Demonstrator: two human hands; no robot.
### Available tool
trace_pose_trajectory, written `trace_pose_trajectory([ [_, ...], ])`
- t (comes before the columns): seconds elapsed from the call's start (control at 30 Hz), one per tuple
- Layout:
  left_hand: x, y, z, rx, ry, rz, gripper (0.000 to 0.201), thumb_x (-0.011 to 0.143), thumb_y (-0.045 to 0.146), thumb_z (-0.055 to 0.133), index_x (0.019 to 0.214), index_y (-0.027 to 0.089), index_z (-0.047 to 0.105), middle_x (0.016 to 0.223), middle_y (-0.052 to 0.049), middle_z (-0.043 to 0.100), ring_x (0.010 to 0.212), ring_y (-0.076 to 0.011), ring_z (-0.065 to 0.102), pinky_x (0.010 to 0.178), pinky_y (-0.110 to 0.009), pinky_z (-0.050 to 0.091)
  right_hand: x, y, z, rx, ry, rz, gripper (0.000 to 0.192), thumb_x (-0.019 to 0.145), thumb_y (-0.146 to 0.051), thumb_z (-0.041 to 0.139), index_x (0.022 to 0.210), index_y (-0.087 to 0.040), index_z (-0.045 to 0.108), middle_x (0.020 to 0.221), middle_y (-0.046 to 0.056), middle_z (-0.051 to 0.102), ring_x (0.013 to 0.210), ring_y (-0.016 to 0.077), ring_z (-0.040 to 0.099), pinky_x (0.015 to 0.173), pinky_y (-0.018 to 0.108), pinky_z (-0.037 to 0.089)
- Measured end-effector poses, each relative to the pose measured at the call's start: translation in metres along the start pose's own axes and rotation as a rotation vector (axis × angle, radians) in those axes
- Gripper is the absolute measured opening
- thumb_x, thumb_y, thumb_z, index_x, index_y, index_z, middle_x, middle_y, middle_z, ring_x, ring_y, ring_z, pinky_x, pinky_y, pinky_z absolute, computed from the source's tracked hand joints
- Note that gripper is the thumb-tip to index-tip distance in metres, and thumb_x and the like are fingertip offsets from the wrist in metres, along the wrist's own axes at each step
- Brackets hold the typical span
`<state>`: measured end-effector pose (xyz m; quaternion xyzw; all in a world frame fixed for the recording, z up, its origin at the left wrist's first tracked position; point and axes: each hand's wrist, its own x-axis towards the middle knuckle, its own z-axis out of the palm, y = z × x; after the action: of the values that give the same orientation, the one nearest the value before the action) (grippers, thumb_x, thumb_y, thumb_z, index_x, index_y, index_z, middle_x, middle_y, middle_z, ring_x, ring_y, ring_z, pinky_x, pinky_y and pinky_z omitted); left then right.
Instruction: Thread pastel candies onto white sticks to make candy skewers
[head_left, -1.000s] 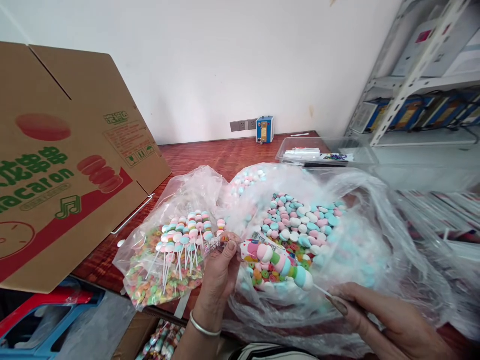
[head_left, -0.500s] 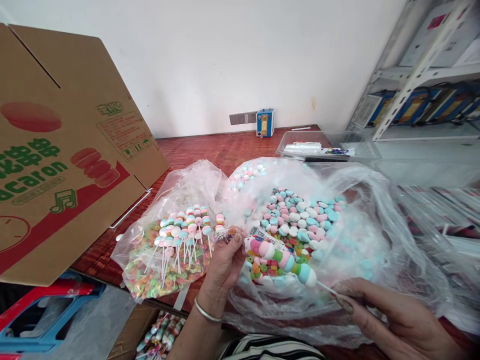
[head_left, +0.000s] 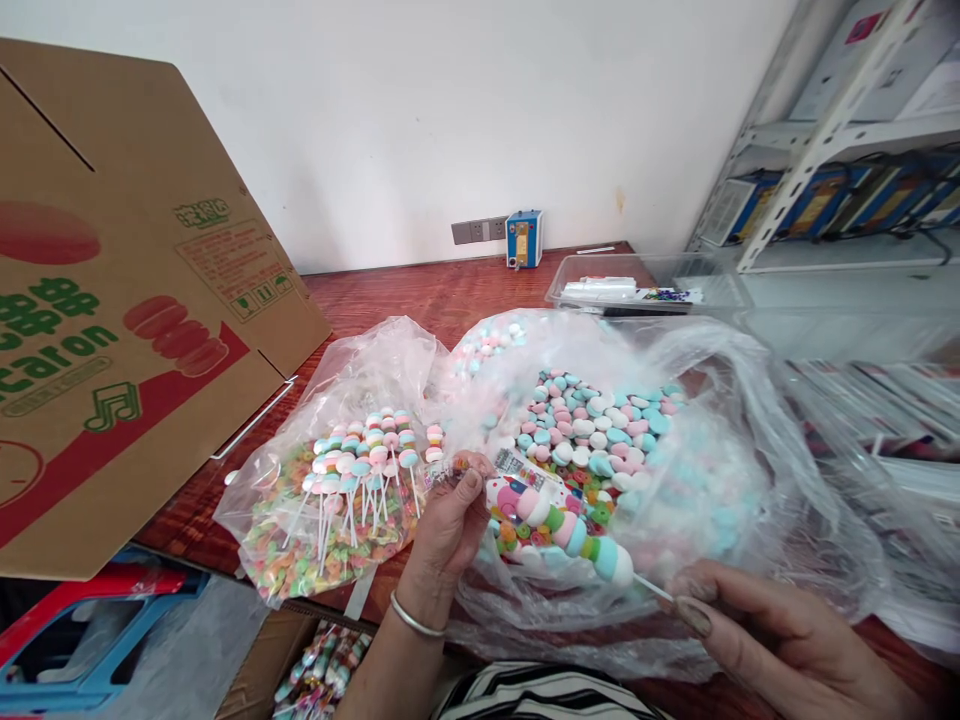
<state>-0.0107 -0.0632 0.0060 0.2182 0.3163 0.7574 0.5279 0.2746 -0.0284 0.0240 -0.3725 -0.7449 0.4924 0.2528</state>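
My right hand [head_left: 780,625] pinches the white stick of a candy skewer [head_left: 577,535] between thumb and fingertips. Pink, white, green and blue candies are threaded along the skewer, which slants up to the left. Its far end meets a small printed plastic wrapper [head_left: 536,480]; whether it lies inside cannot be made out. Fingers of my left hand [head_left: 454,510] are closed on the wrapper's left end. Under both hands lies an open clear bag [head_left: 720,480] of loose pastel candies [head_left: 592,425] and gummy rings.
Several finished skewers [head_left: 360,465] lie on a bag of gummy rings [head_left: 300,555] to the left. A large cardboard box [head_left: 150,300] stands beyond. Below the table edge, another box [head_left: 255,665] holds wrapped skewers. A clear tray [head_left: 652,270] and blue device [head_left: 523,240] sit behind.
The view has shifted slightly, moving the background left and up. Both hands keep their grips on the wrapper and the skewer's stick, with little movement.
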Motion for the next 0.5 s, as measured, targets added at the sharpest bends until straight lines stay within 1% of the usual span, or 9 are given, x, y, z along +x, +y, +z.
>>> trace_pose_trajectory([
  [0.1,0.0013,-0.0014,0.0016,0.074,0.048,-0.023,0.022,0.073,0.030,0.081,0.076,0.014,0.066,0.075,0.000,0.055,0.066,-0.0083,0.050,0.062,-0.018,0.043,0.0010,-0.0011,0.0009,-0.058,-0.027,-0.003,0.031,0.088,-0.047,0.058,0.076,-0.021,0.070,0.070,0.003,0.069,0.063,0.0169,0.062,0.057,0.020,0.051],
  [0.2,0.0016,-0.0023,0.0037,0.100,0.087,-0.046,0.022,0.072,0.029,0.081,0.075,0.014,0.066,0.069,0.001,0.054,0.061,-0.0074,0.049,0.058,-0.017,0.043,0.0007,-0.0014,0.0010,-0.112,-0.014,-0.016,0.028,0.089,-0.044,0.058,0.080,-0.021,0.070,0.071,0.003,0.067,0.064,0.0159,0.060,0.057,0.019,0.050],
  [0.3,0.0021,-0.0040,0.0055,0.058,0.135,-0.069,0.021,0.072,0.028,0.081,0.074,0.014,0.065,0.064,0.003,0.052,0.057,-0.0067,0.048,0.056,-0.017,0.044,-0.0008,-0.0013,0.0005,-0.147,-0.009,-0.031,0.027,0.090,-0.043,0.057,0.079,-0.020,0.069,0.067,0.002,0.064,0.061,0.0149,0.058,0.055,0.019,0.048],
  [0.37,0.0026,-0.0056,0.0064,0.021,0.141,-0.077,0.021,0.072,0.028,0.082,0.073,0.014,0.065,0.063,0.003,0.051,0.056,-0.0063,0.047,0.057,-0.017,0.045,-0.0017,-0.0013,0.0002,-0.148,-0.004,-0.028,0.028,0.090,-0.042,0.057,0.077,-0.020,0.068,0.067,0.001,0.063,0.061,0.0150,0.058,0.056,0.020,0.048],
  [0.47,0.0027,-0.0074,0.0065,-0.008,0.140,-0.079,0.022,0.070,0.027,0.083,0.073,0.014,0.065,0.066,0.003,0.053,0.059,-0.0064,0.048,0.060,-0.017,0.046,-0.0017,-0.0014,-0.0001,-0.096,-0.019,-0.002,0.028,0.089,-0.044,0.057,0.077,-0.021,0.068,0.069,0.002,0.064,0.064,0.0157,0.060,0.058,0.020,0.050],
  [0.5,0.0026,-0.0077,0.0062,-0.012,0.137,-0.079,0.022,0.070,0.027,0.083,0.074,0.014,0.065,0.068,0.002,0.054,0.061,-0.0067,0.049,0.061,-0.017,0.046,-0.0015,-0.0016,0.0000,-0.069,-0.001,0.010,0.029,0.088,-0.046,0.059,0.076,-0.021,0.068,0.067,0.002,0.064,0.063,0.0158,0.060,0.058,0.020,0.050],
])
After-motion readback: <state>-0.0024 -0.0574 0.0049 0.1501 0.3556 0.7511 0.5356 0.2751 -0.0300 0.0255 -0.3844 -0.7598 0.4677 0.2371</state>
